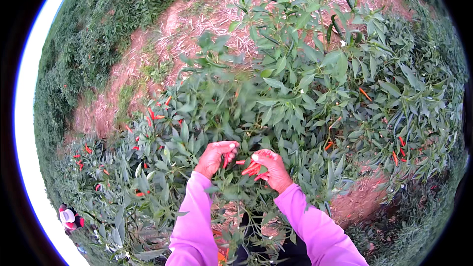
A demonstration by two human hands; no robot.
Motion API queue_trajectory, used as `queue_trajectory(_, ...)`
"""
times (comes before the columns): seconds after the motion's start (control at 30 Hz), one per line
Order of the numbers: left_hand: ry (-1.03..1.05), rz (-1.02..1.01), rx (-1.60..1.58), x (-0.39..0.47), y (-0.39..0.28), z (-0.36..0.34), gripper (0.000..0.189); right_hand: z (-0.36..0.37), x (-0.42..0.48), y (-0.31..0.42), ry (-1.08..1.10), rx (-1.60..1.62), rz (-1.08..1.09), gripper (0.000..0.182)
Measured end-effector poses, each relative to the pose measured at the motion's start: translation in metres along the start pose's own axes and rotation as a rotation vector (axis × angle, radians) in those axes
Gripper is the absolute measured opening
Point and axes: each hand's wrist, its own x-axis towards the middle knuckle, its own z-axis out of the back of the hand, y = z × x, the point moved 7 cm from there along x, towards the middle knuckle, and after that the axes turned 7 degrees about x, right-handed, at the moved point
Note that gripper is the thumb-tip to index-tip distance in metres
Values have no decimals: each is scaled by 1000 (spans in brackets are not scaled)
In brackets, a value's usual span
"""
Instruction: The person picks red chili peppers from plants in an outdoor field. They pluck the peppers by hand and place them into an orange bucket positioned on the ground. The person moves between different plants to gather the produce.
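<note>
My left hand (pixel 217 158) is closed around a red chili pepper (pixel 225 160), whose tip points down below the fingers. Just to its right, my right hand (pixel 269 169) holds a small bunch of red chili peppers (pixel 251 169) that stick out to the left between thumb and fingers. A gap separates the two hands. Both are over the leaves of a chili plant (pixel 236 188). More ripe red chilies (pixel 152 113) hang among the foliage to the upper left of my left hand.
Long green chilies (pixel 335 26) hang on a taller plant (pixel 306 44) ahead. Orange-red chilies (pixel 399 151) show at the right. Straw-strewn soil (pixel 207 18) runs between rows. A person in a pale hat (pixel 68 217) is at the far left. An orange printed bag or container (pixel 221 253) shows below my left forearm.
</note>
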Motion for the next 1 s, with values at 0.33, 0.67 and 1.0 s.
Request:
queue_trajectory(0.33, -339, -522, 116, -117, -57, -58, 24, -60, -44, 20, 118, -110, -45, 18)
queue_trajectory(0.67, -349, -629, -157, -212, -47, -121, 19, -126, -129, 47, 356, -486, -66, 21)
queue_trajectory(1.0, -324, -625, -592, -301, 10, -147, 27, -161, -210, 16, 517, -710, -248, 25)
